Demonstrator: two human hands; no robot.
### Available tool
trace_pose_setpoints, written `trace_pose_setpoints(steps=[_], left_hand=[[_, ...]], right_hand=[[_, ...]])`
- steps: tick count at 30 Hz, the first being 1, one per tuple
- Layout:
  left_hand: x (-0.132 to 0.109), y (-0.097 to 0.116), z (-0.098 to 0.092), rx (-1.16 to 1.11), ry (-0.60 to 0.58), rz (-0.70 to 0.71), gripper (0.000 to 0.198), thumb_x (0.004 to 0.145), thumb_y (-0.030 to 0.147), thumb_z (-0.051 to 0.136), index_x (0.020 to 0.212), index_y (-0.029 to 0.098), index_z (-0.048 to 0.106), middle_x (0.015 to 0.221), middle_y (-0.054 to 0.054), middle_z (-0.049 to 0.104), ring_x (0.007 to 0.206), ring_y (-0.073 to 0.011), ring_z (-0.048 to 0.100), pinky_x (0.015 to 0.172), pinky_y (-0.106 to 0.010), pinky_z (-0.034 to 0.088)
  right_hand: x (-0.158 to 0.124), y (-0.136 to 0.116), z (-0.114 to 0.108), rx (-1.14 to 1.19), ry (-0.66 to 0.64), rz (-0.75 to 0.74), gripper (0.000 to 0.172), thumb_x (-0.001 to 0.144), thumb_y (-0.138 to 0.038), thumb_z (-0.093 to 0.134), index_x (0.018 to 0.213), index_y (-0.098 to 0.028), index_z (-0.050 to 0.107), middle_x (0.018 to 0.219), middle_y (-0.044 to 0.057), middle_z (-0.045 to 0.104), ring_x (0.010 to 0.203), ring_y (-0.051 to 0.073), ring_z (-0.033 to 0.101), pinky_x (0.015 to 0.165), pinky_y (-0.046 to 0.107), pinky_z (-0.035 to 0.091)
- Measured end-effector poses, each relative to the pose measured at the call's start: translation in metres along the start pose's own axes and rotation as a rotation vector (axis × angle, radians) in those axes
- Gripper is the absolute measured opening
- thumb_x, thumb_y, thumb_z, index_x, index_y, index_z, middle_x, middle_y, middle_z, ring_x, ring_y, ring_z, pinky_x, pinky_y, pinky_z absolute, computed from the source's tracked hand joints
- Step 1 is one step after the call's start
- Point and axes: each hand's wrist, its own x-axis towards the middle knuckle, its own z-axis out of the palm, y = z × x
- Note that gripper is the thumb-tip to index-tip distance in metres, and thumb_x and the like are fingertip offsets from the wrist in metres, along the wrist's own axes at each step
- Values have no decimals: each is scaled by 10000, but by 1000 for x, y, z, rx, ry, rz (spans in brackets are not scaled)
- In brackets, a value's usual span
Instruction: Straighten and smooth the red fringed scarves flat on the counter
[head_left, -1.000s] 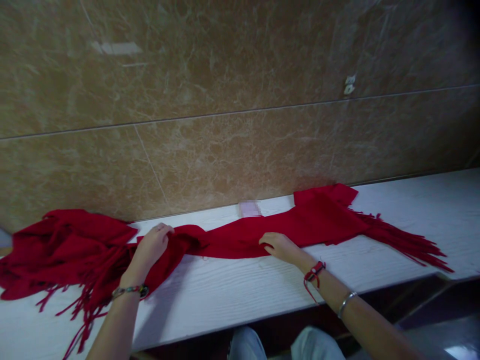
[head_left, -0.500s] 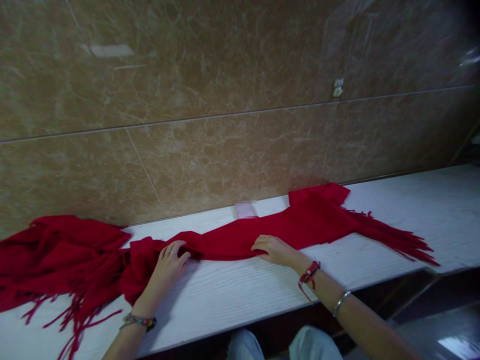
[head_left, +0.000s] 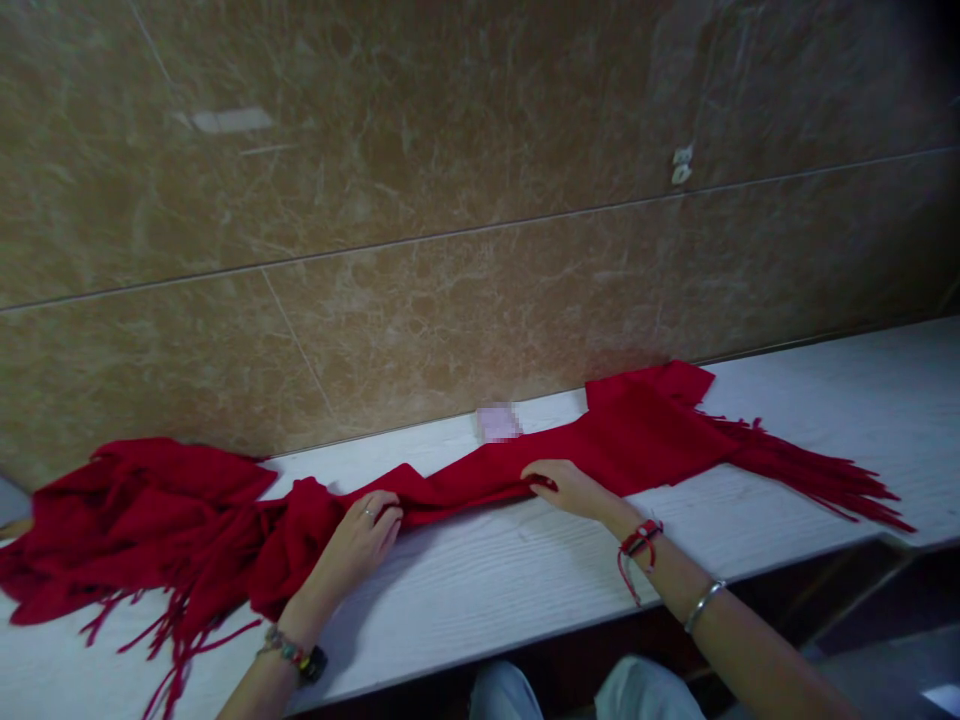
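A red fringed scarf (head_left: 637,430) lies stretched along a white table (head_left: 465,600), with its right end flat and its tassels fanned out to the right. Toward the left it bunches into loose folds, and more fringe hangs toward the front edge. My left hand (head_left: 364,540), wearing a ring and a beaded bracelet, has its fingers closed on the gathered cloth near the middle. Farther right, my right hand (head_left: 570,488) pinches the scarf's near edge between thumb and fingers. The left fingertips are partly hidden in the folds.
A brown marbled tile wall (head_left: 450,330) rises directly behind the table. Against it, behind the scarf, lies a small pale pinkish item (head_left: 498,423), blurred out. A small white fitting (head_left: 682,165) is on the wall. My knees (head_left: 645,688) are below the front edge.
My left hand has shifted slightly right along the scarf, and the near edge between my hands is lifted and folded up more. The whole view has shifted a little.
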Motion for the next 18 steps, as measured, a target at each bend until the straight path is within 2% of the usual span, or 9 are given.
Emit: trace_pose_setpoints(steps=[3, 5, 8, 10, 12, 14, 15, 18], left_hand=[[-14, -3, 3, 3, -114, 36, 208, 822, 194, 416, 977, 174, 553, 1079, -101, 548, 995, -222, 514, 858, -383, 432], [-25, -8, 2, 48, -101, 7, 269, 780, 195, 467, 1040, 169, 531, 1166, -120, 505, 1072, -245, 473, 907, -403, 393], [-43, -20, -6, 218, -56, -179, 421, 740, 153, 484, 1160, 178, 476, 1258, -143, 438, 1159, -292, 402, 952, -464, 320], [-53, -33, -16, 310, -151, -338, 543, 719, 87, 453, 1252, 176, 398, 1219, -152, 484, 1102, -294, 467, 901, -455, 363], [-59, -51, -32, 333, -318, -429, 625, 695, 27, 405, 1302, 160, 332, 1114, -135, 569, 960, -256, 569, 814, -383, 428], [-57, -74, -54, 365, -389, -453, 616, 699, 16, 371, 1299, 150, 339, 1092, -115, 588, 919, -226, 589, 789, -329, 437], [-54, -86, -67, 392, -391, -424, 617, 679, 4, 372, 1283, 134, 363, 1101, -110, 585, 965, -216, 568, 829, -312, 414], [-38, -120, -108, 535, -279, -413, 580, 687, -13, 349, 1251, 109, 396, 1085, -95, 580, 1001, -201, 530, 878, -319, 364]], right_hand=[[-3, -9, -1, -35, -146, -46, 351, 703, -166, 576, 1053, -192, 577, 1042, 66, 606, 980, 196, 535, 884, 340, 399], [-3, -15, 0, -84, -199, -71, 429, 687, -173, 598, 1112, -202, 548, 1104, 72, 575, 1047, 213, 492, 936, 379, 347], [-2, -18, 5, -158, -236, -87, 419, 702, -98, 548, 1108, -199, 549, 1075, 67, 588, 1017, 201, 505, 941, 391, 336], [-2, -16, 8, -184, -251, -101, 398, 707, -62, 517, 1085, -179, 560, 1033, 70, 602, 981, 190, 521, 913, 361, 369], [-2, -13, 11, -190, -237, -106, 376, 712, -57, 501, 1066, -166, 565, 1018, 74, 601, 964, 188, 526, 880, 336, 402], [-2, -9, 13, -182, -200, -98, 363, 714, -56, 484, 1051, -164, 564, 1017, 76, 597, 957, 188, 529, 855, 326, 422], [-2, -7, 13, -173, -182, -94, 357, 715, -53, 474, 1041, -165, 565, 1010, 75, 598, 949, 185, 533, 847, 324, 428], [-3, -3, 16, -139, -131, -80, 327, 724, -56, 446, 1005, -163, 572, 969, 70, 607, 906, 175, 551, 818, 310, 447]])
